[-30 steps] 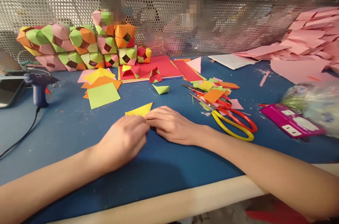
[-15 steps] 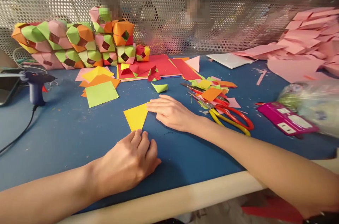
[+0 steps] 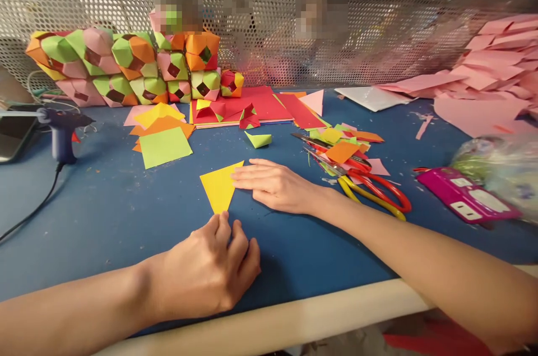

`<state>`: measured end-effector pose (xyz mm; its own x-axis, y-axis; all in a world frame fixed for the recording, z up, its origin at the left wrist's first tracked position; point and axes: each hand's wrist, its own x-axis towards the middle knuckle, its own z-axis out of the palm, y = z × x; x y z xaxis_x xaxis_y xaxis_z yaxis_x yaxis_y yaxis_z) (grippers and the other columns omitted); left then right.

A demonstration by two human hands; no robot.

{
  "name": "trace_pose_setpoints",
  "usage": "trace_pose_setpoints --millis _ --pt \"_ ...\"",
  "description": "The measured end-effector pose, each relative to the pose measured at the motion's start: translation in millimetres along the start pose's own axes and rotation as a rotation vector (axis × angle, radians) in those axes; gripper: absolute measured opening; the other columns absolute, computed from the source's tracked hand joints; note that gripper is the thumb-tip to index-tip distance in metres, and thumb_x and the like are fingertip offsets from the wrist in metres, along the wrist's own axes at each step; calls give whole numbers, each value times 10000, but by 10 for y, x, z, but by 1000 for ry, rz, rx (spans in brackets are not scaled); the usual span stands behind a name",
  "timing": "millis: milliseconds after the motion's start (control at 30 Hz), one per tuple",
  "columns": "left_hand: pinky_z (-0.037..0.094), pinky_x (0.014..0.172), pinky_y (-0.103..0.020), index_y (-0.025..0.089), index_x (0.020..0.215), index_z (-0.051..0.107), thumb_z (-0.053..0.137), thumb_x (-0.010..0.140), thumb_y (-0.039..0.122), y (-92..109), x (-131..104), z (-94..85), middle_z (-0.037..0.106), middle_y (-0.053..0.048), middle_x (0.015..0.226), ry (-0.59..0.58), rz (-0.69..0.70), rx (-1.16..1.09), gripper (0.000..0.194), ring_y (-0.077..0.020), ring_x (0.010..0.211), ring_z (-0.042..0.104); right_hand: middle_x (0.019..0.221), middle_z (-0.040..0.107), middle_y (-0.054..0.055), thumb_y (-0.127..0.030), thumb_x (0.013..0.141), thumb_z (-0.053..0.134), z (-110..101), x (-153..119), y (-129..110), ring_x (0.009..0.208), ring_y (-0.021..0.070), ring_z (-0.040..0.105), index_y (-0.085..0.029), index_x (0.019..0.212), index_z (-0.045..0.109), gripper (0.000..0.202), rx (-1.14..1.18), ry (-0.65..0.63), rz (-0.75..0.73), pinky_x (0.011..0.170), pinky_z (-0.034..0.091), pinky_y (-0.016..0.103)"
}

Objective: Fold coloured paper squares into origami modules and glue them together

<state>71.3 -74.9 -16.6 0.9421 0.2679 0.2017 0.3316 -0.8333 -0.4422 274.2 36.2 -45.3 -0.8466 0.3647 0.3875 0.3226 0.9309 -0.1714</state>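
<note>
A folded yellow paper (image 3: 217,185) lies flat on the blue table (image 3: 105,216), between my two hands. My left hand (image 3: 218,263) has its fingers curled, with the fingertips at the paper's lower corner. From the right, my right hand (image 3: 275,185) reaches in with extended fingers, its fingertips resting on the paper's right edge. Just beyond the hands sits a small folded green piece (image 3: 259,140). A light green square (image 3: 166,147) tops a stack of orange, yellow and pink sheets on the left.
Scissors (image 3: 386,192) lie by paper scraps (image 3: 342,151) right of my right hand. A glue gun (image 3: 63,134) stands at left, folded paper balls (image 3: 147,59) at the back. A magenta power strip (image 3: 466,196) and pink paper pile (image 3: 496,59) are at right.
The view has shifted slightly, moving the table things a little to the right. My right fingers lie slightly further over the paper's right edge, and my left hand remains at its lower corner.
</note>
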Motion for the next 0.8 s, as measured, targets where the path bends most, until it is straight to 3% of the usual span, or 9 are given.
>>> trace_pose_setpoints --millis 100,167,233,300,367,467,567,700,800 --pt "511 562 -342 53 1080 569 505 837 144 -18 -19 -33 642 -96 752 29 37 -37 267 -218 664 624 1224 600 58 -87 853 394 22 -2 15 1198 166 507 -167 1149 606 372 4 18 44 1053 359 413" --pt "451 460 -286 78 1052 574 494 846 148 -70 -31 -26 593 -32 648 69 -22 -104 232 -153 535 555 1236 590 75 -83 848 396 31 -7 9 1194 168 511 -156 1140 612 371 0 43 63 1041 379 401" --pt "435 455 -266 116 1006 579 470 865 176 -168 -46 18 578 -9 628 118 -187 -177 188 -131 514 532 1233 592 88 -80 839 403 34 -12 10 1190 175 515 -149 1132 616 368 -6 62 63 1030 393 400" --pt "491 581 -277 148 965 579 447 880 207 -308 -68 100 626 -33 722 150 -439 -228 169 -147 643 595 1228 595 95 -81 834 414 32 -16 17 1186 184 519 -142 1130 615 363 -17 64 43 1027 396 408" --pt "506 733 -333 146 1001 566 437 883 247 -461 -99 206 655 -80 889 134 -695 -251 203 -195 833 616 1234 591 98 -81 834 418 30 -20 22 1184 191 519 -131 1135 609 360 -36 58 23 1030 391 413" --pt "480 832 -381 165 1081 542 443 872 280 -626 -147 352 646 -86 1031 60 -921 -331 257 -223 959 595 1233 592 98 -78 839 413 28 -30 7 1173 193 527 -122 1128 613 354 -68 58 19 1018 402 399" --pt "460 855 -389 181 1092 550 434 873 281 -662 -165 416 649 -70 1030 18 -932 -373 267 -221 964 593 1227 596 105 -82 847 412 19 -42 -41 1170 202 528 -110 1133 610 349 -91 49 33 1002 414 392" --pt "444 858 -391 176 1100 551 420 882 268 -622 -148 396 658 -64 1003 40 -855 -378 271 -222 965 587 1223 599 109 -99 847 431 -13 -45 -134 1161 216 533 -122 1138 608 341 -102 42 34 978 425 409" --pt "450 851 -385 180 1060 566 436 870 252 -615 -128 376 657 -57 998 67 -876 -439 241 -212 956 589 1218 601 108 -101 841 441 -34 -39 -195 1151 222 540 -142 1134 612 342 -92 36 30 960 433 417"
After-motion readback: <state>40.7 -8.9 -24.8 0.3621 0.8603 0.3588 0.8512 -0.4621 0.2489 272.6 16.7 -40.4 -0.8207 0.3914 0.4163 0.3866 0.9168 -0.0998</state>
